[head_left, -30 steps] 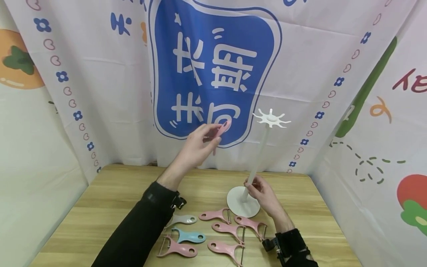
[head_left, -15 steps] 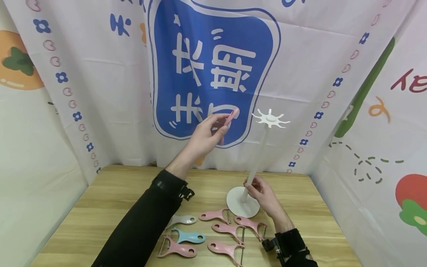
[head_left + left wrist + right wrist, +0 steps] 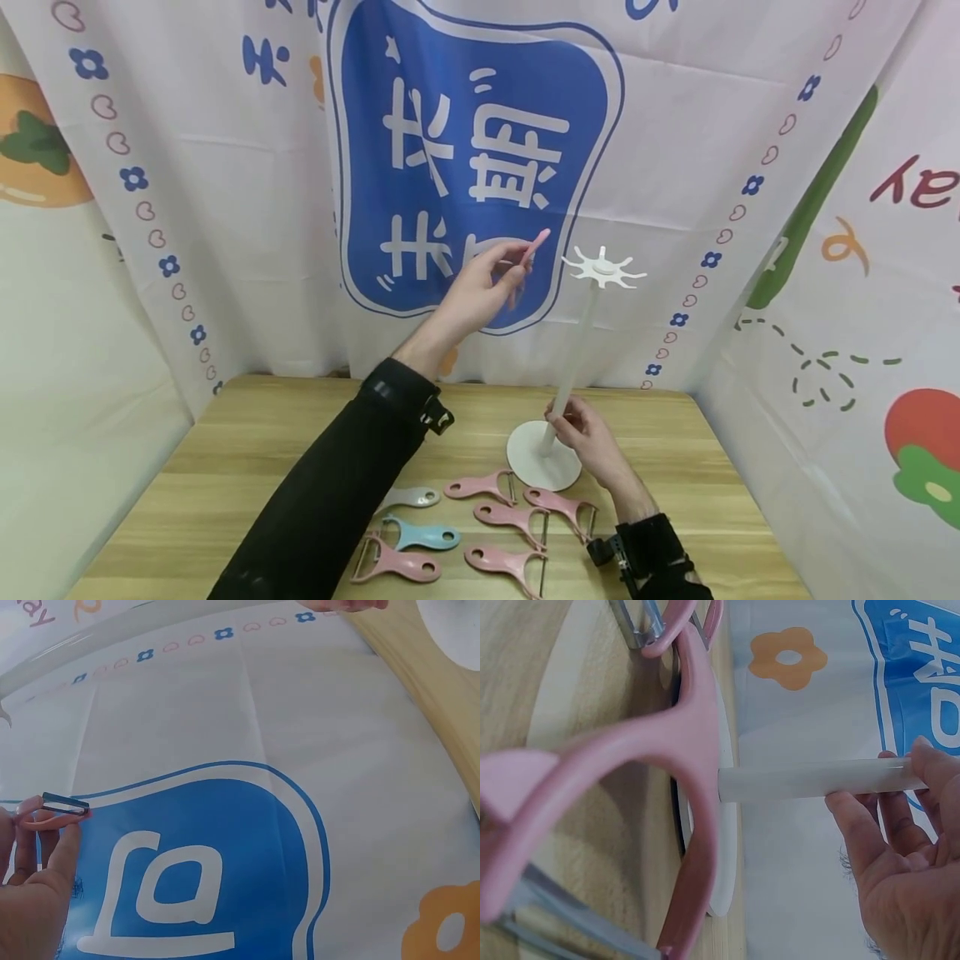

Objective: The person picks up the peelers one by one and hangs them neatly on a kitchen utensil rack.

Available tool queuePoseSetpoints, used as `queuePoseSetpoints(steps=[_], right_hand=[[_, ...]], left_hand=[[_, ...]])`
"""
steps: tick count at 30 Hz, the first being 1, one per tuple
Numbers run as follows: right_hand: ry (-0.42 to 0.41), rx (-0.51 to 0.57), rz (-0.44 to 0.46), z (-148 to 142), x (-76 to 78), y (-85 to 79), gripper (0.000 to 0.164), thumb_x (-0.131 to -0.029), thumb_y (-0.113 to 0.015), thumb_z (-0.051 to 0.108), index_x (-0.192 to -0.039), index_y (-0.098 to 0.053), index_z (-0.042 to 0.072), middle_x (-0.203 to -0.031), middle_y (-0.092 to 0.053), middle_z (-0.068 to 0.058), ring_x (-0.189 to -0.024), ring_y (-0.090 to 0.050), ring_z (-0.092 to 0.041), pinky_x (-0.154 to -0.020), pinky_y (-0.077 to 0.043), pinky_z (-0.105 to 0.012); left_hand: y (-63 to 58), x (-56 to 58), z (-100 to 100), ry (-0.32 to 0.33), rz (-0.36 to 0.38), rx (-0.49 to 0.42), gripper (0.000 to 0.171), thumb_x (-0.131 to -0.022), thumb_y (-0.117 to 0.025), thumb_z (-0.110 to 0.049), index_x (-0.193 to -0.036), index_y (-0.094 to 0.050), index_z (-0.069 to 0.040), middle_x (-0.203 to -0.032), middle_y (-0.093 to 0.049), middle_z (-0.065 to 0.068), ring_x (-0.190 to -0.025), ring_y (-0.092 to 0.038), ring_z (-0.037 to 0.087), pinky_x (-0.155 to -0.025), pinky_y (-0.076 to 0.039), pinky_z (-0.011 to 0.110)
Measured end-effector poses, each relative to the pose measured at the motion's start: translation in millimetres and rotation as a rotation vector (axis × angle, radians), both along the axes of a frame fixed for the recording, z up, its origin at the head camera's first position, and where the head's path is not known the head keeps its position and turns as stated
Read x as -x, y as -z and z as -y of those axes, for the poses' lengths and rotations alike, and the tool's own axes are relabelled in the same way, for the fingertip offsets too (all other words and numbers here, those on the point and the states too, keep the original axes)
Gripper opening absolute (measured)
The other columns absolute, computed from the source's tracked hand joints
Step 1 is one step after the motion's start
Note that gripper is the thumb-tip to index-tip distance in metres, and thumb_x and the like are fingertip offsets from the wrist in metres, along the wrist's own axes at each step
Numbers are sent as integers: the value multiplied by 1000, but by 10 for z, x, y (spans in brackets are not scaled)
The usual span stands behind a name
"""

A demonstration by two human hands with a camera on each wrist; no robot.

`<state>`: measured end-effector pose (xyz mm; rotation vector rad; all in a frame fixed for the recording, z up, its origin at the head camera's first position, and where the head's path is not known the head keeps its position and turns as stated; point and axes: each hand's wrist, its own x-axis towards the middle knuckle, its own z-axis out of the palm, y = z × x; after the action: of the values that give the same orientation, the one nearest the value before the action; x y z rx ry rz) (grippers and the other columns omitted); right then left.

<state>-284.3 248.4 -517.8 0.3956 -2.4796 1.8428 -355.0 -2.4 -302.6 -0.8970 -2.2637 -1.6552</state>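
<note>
My left hand (image 3: 480,292) pinches a pink peeler (image 3: 536,245) in the air, left of the white stand's hooked top (image 3: 602,268). In the left wrist view the peeler's metal blade (image 3: 66,802) juts out past the fingertips. Low on the stand, my right hand (image 3: 592,437) grips the white pole (image 3: 573,367) between thumb and fingers, just above the round base (image 3: 528,458). The right wrist view shows the fingers around the pole (image 3: 780,780), with a pink peeler (image 3: 697,712) large in front of the base. No peeler hangs on the hooks.
On the wooden table (image 3: 277,450) lie several pink peelers (image 3: 510,515), a blue peeler (image 3: 426,535) and a pale grey peeler (image 3: 414,497), all in front of the stand. A printed white curtain (image 3: 255,250) hangs behind the table.
My left hand has moved right and slightly up with the pink peeler, closer to the hooked top. The right hand keeps its grip on the pole, and the peelers on the table stay put.
</note>
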Motion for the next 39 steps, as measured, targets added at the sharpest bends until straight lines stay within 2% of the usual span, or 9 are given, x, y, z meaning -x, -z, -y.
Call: queuePoseSetpoints(steps=[4, 9, 15, 19, 24, 28, 31, 35, 39], right_hand=[[1, 9, 4, -8, 3, 2, 24, -104, -63, 28, -121, -63, 10, -119, -64, -15, -114, -63, -37, -97, -57, -49], [-11, 31, 4, -4, 10, 4, 24, -104, -63, 26, -120, -63, 8, -120, -63, -18, -119, -60, -47, -99, -56, -51], [-14, 23, 2, 5, 17, 10, 23, -104, -63, 26, -120, -63, 9, -120, -64, -17, -114, -63, -37, -98, -57, -50], [-16, 25, -1, 4, 14, 17, 24, -104, -63, 27, -120, -64, 9, -119, -63, -17, -113, -63, -37, -98, -57, -50], [-18, 30, -3, -1, 3, 16, 26, -103, -64, 28, -121, -64, 9, -119, -63, -17, -114, -63, -37, -99, -56, -50], [-22, 32, -3, -11, -1, 15, 27, -103, -64, 29, -121, -63, 8, -120, -62, -18, -116, -61, -40, -100, -56, -51], [-22, 29, -2, -14, -3, 7, 28, -103, -64, 30, -121, -63, 8, -119, -62, -18, -116, -61, -42, -100, -55, -51], [-22, 30, 5, -9, -8, -5, 29, -103, -64, 30, -122, -63, 9, -119, -62, -18, -118, -60, -44, -100, -55, -51], [-25, 36, 10, -3, -8, -6, 28, -103, -64, 29, -122, -62, 9, -120, -61, -18, -120, -58, -47, -101, -55, -51]], left_hand=[[-42, 43, -72, 28, 36, -14, 43, -107, -56, -28, -149, -52, -26, -121, -60, -2, -102, -64, 23, -77, -60, 41], [-95, 85, -145, 48, 69, -11, 41, -107, -55, -29, -147, -53, -28, -117, -61, -1, -98, -65, 28, -79, -60, 47], [-149, 105, -224, 50, 61, 22, 38, -107, -54, -27, -146, -54, -24, -117, -62, 0, -95, -65, 24, -74, -59, 38], [-169, 89, -274, 56, 56, 51, 39, -108, -53, -26, -147, -53, -25, -119, -62, -1, -95, -65, 23, -70, -58, 33], [-167, 66, -332, 32, 42, 104, 38, -108, -53, -29, -147, -53, -30, -122, -63, -6, -94, -66, 19, -72, -58, 32], [-132, 48, -363, 32, 57, 119, 40, -107, -55, -32, -147, -53, -30, -123, -65, -2, -86, -66, 18, -79, -61, 40], [-104, 30, -376, 46, 79, 102, 41, -107, -56, -31, -148, -54, -29, -126, -65, -1, -96, -66, 19, -83, -62, 40], [-68, 11, -386, 47, 95, 97, 43, -107, -56, -27, -149, -53, -27, -129, -64, -3, -111, -63, 18, -89, -58, 29], [-30, 16, -392, 74, 90, 84, 41, -108, -54, -25, -149, -52, -22, -130, -64, 0, -115, -61, 18, -91, -56, 32]])
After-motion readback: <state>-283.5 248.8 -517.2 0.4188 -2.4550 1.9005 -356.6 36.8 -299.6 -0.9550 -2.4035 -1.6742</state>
